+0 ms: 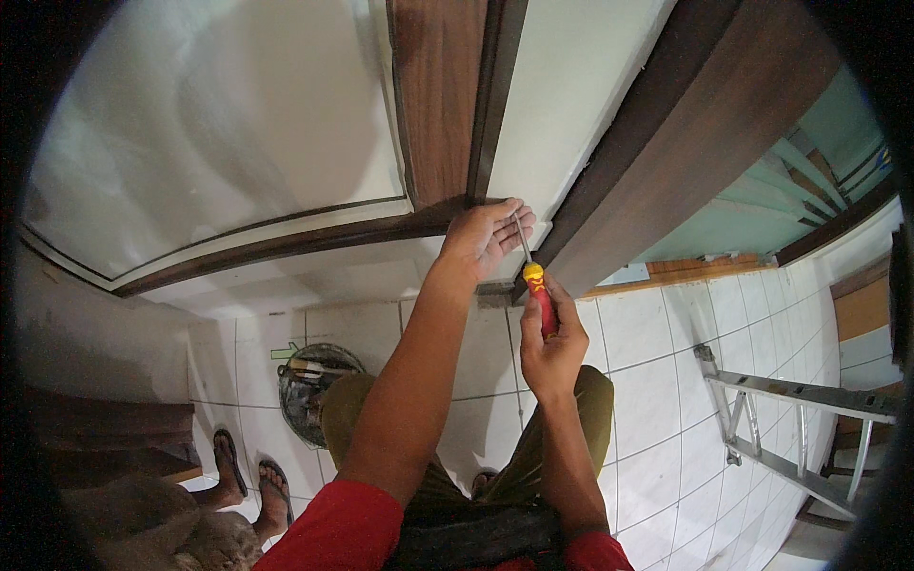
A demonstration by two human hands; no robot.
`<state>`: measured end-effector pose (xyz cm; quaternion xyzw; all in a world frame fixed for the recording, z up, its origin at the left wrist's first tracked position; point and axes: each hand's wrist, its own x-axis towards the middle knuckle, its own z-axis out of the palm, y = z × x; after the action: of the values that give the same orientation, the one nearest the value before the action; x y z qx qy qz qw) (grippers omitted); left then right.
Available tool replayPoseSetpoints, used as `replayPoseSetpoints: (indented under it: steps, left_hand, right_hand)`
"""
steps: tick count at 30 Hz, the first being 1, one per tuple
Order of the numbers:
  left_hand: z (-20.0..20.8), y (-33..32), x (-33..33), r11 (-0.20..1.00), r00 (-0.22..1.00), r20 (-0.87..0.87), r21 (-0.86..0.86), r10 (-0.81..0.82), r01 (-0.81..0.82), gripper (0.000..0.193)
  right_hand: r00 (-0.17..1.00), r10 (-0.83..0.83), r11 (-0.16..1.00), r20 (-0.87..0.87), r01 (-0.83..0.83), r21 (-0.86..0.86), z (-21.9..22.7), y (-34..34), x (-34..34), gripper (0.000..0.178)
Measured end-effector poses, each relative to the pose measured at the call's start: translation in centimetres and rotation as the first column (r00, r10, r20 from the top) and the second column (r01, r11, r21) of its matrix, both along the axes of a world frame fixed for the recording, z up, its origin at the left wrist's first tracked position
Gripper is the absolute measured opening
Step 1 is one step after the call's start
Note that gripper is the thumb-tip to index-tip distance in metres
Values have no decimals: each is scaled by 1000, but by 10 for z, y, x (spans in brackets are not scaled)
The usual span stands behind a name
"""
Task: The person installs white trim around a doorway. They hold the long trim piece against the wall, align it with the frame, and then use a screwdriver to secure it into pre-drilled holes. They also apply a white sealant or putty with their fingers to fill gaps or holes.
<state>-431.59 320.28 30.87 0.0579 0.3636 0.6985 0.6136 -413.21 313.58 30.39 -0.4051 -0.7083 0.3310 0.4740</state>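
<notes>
A screwdriver [543, 300] with a red and yellow handle is in my right hand [554, 354], whose fingers wrap round the handle. Its thin metal shaft points up and slightly left to my left hand [488, 238]. There the thumb and curled fingers close about the shaft near its tip. Whether a small screw sits at the tip is too small to tell. Both hands are in front of a white panel [562, 95], close to its lower end, between a brown wooden frame [440, 95] and a dark brown post [657, 143].
A large pale pane [219, 143] fills the upper left. On the tiled floor [647, 409], a round black tub [295, 400] with tools stands left of my legs. Another person's sandalled feet [271, 485] are at lower left. An aluminium ladder [800, 390] lies at right.
</notes>
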Motion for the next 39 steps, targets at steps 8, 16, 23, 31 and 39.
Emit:
replayPoseSetpoints:
  steps: [8, 16, 23, 31, 39]
  left_hand:
    - [-5, 2, -3, 1000, 1000, 12, 8, -12, 11, 23]
    - [-4, 0, -3, 1000, 999, 46, 25, 1, -2, 24]
    - [-5, -2, -4, 999, 1000, 26, 41, -11, 9, 23]
    - [-10, 1, -6, 998, 1000, 22, 63, -22, 21, 20]
    - [-4, 2, -1, 1000, 999, -40, -4, 7, -7, 13]
  right_hand:
    - [1000, -20, 1000, 10, 20, -8, -6, 4, -1, 38]
    - [1000, -20, 999, 15, 20, -32, 3, 1, 0, 37]
    - [995, -23, 994, 102, 11, 112, 2, 3, -3, 41]
    - [970, -40, 995, 238, 61, -81, 12, 0, -3, 44]
    - [990, -33, 979, 134, 59, -197, 46, -5, -4, 30]
